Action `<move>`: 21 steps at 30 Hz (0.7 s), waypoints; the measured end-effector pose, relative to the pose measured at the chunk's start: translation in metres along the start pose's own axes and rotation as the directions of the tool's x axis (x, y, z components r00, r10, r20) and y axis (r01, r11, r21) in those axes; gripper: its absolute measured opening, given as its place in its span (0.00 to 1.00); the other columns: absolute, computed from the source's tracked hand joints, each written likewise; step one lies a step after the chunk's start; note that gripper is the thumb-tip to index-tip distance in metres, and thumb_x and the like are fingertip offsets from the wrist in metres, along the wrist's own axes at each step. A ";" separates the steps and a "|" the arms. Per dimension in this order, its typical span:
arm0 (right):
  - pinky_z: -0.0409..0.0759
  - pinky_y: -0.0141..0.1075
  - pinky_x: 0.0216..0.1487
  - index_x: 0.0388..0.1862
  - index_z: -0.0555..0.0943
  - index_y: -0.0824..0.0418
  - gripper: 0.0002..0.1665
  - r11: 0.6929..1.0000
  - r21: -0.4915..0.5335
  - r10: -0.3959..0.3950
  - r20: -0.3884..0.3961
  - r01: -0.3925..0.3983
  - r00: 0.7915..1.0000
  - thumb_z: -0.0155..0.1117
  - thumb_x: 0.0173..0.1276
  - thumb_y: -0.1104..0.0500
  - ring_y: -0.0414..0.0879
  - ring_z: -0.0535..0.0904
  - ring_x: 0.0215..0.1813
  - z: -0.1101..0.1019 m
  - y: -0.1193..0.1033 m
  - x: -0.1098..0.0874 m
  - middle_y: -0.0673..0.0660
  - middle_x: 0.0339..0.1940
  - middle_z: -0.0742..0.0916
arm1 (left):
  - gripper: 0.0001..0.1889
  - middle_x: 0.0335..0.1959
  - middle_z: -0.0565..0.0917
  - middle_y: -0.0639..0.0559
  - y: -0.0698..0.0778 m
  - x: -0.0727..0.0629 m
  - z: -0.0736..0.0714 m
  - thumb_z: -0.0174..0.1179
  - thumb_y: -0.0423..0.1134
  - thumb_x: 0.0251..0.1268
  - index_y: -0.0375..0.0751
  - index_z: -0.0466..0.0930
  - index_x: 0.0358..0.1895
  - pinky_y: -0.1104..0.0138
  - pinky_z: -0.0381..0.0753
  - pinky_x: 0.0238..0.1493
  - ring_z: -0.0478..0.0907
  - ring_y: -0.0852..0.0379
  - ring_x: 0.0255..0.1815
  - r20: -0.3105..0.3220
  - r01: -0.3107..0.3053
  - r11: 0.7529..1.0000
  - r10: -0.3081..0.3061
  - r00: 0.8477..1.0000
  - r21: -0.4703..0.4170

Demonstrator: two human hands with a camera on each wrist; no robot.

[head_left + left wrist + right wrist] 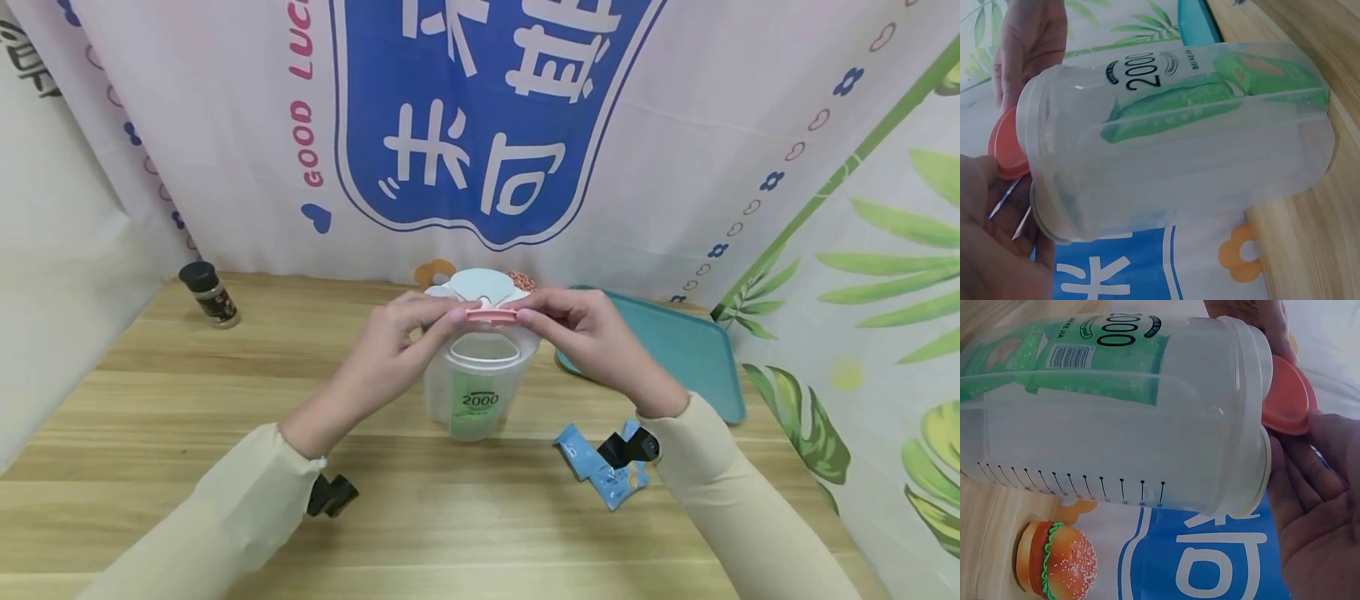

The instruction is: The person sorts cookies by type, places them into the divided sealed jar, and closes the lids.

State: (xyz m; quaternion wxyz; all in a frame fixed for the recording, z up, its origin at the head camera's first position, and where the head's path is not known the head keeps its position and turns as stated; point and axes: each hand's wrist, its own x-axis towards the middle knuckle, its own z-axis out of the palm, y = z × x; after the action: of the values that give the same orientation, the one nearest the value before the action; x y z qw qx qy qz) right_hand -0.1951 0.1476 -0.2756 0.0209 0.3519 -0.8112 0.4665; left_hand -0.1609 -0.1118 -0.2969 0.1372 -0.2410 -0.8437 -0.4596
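Observation:
A tall translucent plastic storage canister (480, 387) stands upright on the wooden table, marked "2000". Green packets (1172, 112) show through its wall. On its lid, a pink-red flap (491, 317) is raised from one opening; beyond it lies a pale blue flap (480, 286). My left hand (397, 342) pinches the left end of the red flap between thumb and fingers. At the flap's other end, my right hand (596, 337) pinches it the same way. Fingers of my right hand (1322, 487) also reach along the lid's edge.
Blue packets (581, 450) lie beside my right wrist. A teal tray (697, 350) sits at the back right. A toy hamburger (1060, 559) is behind the canister. At the back left stands a black-capped seasoning jar (210, 296). A printed curtain (247, 167) hangs behind the table.

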 end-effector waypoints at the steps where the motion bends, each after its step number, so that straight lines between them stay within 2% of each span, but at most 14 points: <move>1: 0.74 0.28 0.28 0.50 0.90 0.61 0.10 1.000 -0.002 0.002 0.009 -0.002 1.000 0.64 0.78 0.64 0.42 0.75 0.29 -0.001 0.000 -0.001 0.57 0.39 0.91 | 0.12 0.56 0.91 0.47 0.000 0.000 -0.001 0.60 0.41 0.79 0.43 0.90 0.54 0.46 0.84 0.64 0.83 0.46 0.63 0.015 0.003 1.000 -0.003 1.000 0.002; 4: 0.76 0.28 0.29 0.51 0.90 0.60 0.10 1.000 -0.006 0.012 0.036 -0.012 0.999 0.65 0.77 0.63 0.42 0.77 0.30 -0.004 0.001 -0.001 0.56 0.40 0.92 | 0.14 0.60 0.90 0.48 0.002 0.000 -0.006 0.61 0.43 0.78 0.47 0.89 0.58 0.46 0.82 0.69 0.82 0.47 0.66 0.064 0.018 1.000 -0.019 0.998 0.014; 7: 0.81 0.28 0.34 0.53 0.90 0.59 0.11 1.000 -0.017 0.019 0.066 -0.018 0.998 0.66 0.76 0.63 0.41 0.81 0.35 -0.006 0.002 -0.002 0.55 0.45 0.93 | 0.15 0.64 0.87 0.46 0.001 -0.001 -0.010 0.62 0.44 0.78 0.50 0.87 0.62 0.42 0.77 0.75 0.79 0.44 0.72 0.112 0.037 0.999 -0.040 0.993 0.028; 10: 0.87 0.31 0.46 0.54 0.91 0.57 0.12 1.000 -0.016 0.013 0.099 -0.012 0.995 0.68 0.75 0.63 0.41 0.86 0.46 -0.008 0.004 -0.003 0.53 0.51 0.93 | 0.16 0.68 0.84 0.44 -0.001 -0.001 -0.014 0.63 0.45 0.77 0.51 0.87 0.62 0.38 0.73 0.77 0.76 0.41 0.75 0.159 0.063 0.997 -0.069 0.985 0.042; 14: 0.88 0.34 0.60 0.53 0.91 0.55 0.13 1.000 -0.003 0.000 0.142 0.000 0.990 0.70 0.73 0.64 0.41 0.87 0.58 -0.011 0.005 -0.004 0.51 0.55 0.93 | 0.17 0.72 0.81 0.44 -0.003 -0.001 -0.016 0.66 0.44 0.75 0.53 0.87 0.62 0.36 0.73 0.76 0.73 0.39 0.78 0.214 0.078 0.995 -0.091 0.972 0.069; 21: 0.85 0.35 0.67 0.52 0.92 0.54 0.13 0.999 -0.037 -0.019 0.201 0.027 0.979 0.72 0.71 0.64 0.42 0.86 0.64 -0.013 0.007 -0.005 0.49 0.57 0.92 | 0.18 0.70 0.82 0.47 -0.004 -0.002 -0.019 0.69 0.41 0.72 0.52 0.87 0.63 0.35 0.73 0.76 0.72 0.42 0.78 0.255 0.030 0.996 -0.049 0.966 0.079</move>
State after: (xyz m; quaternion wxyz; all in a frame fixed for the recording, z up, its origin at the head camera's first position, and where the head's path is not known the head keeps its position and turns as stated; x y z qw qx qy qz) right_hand -0.1993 0.1619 -0.2750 -0.0484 0.4062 -0.8140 0.4124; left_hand -0.1614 -0.1301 -0.2907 0.0264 -0.2765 -0.8755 -0.3954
